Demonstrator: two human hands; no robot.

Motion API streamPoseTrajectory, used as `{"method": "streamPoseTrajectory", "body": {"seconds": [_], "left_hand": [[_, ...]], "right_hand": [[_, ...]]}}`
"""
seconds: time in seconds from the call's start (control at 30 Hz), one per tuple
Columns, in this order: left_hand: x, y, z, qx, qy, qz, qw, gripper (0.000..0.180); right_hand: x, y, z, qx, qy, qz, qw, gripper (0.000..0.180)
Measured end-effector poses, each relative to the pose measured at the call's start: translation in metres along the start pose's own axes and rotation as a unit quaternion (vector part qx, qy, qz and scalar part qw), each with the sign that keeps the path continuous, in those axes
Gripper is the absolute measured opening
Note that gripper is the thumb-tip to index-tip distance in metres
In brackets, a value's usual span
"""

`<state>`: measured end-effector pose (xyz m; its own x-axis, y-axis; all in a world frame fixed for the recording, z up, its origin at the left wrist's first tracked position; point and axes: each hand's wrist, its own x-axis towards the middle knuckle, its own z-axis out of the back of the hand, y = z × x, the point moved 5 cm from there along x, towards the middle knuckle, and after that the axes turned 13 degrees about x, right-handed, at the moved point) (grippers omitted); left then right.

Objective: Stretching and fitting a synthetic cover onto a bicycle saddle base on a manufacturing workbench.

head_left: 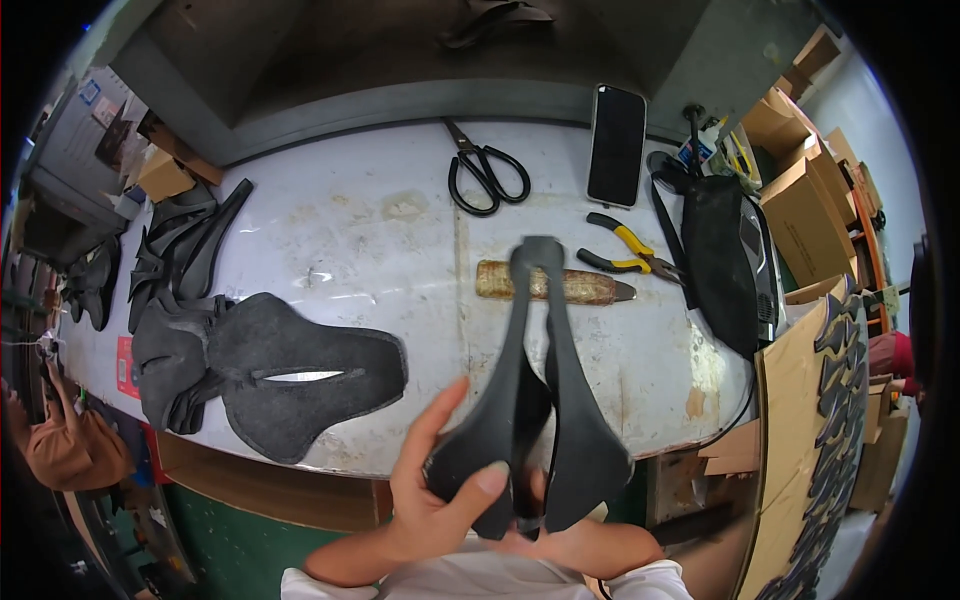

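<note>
Pressing its thumb onto the upper face of a black bicycle saddle (590,460), the left hand (432,510) pinches the broad left wing at lower centre of the frame, index finger extended clear of the edge. The right hand (560,548) is under the rear end, mostly hidden; I cannot tell how its fingers close. The saddle is held up in front of the worktable (340,220), nose toward the top of the frame. It should be light, the shell fairly stiff but springy along the central slot, the smooth face perhaps a little slippery. The wide rear wings look the surest hold; the narrow rails beside the slot may flex. Beyond the nose lie a wrapped-handle knife (590,288) and yellow-handled pliers (632,240); a dark saddle cover (300,335) lies left of centre.
</note>
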<state>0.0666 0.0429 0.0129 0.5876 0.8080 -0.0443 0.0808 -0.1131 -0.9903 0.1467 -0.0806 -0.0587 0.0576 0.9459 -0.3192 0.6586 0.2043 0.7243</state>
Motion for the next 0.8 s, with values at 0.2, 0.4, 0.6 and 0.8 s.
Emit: {"method": "streamPoseTrajectory", "body": {"seconds": [0.2, 0.4, 0.6, 0.8], "left_hand": [[0.007, 0.01, 0.002, 0.004, -0.06, -0.006, 0.998, 0.073], [0.004, 0.009, 0.002, -0.044, -0.164, -0.064, 0.983, 0.073], [0.001, -0.001, 0.001, -0.013, -0.181, -0.099, 0.978, 0.071], [0.014, 0.004, 0.015, 0.004, -0.172, -0.048, 0.984, 0.066]], "right_hand": [[0.002, -0.007, -0.036, 0.533, 0.153, -0.117, 0.824, 0.04], [0.005, 0.001, -0.042, 0.499, 0.147, -0.154, 0.84, 0.046], [0.011, 0.0, -0.041, 0.437, 0.127, -0.167, 0.875, 0.054], [0.001, 0.041, -0.011, -0.063, 0.016, 0.159, 0.985, 0.042]]}}
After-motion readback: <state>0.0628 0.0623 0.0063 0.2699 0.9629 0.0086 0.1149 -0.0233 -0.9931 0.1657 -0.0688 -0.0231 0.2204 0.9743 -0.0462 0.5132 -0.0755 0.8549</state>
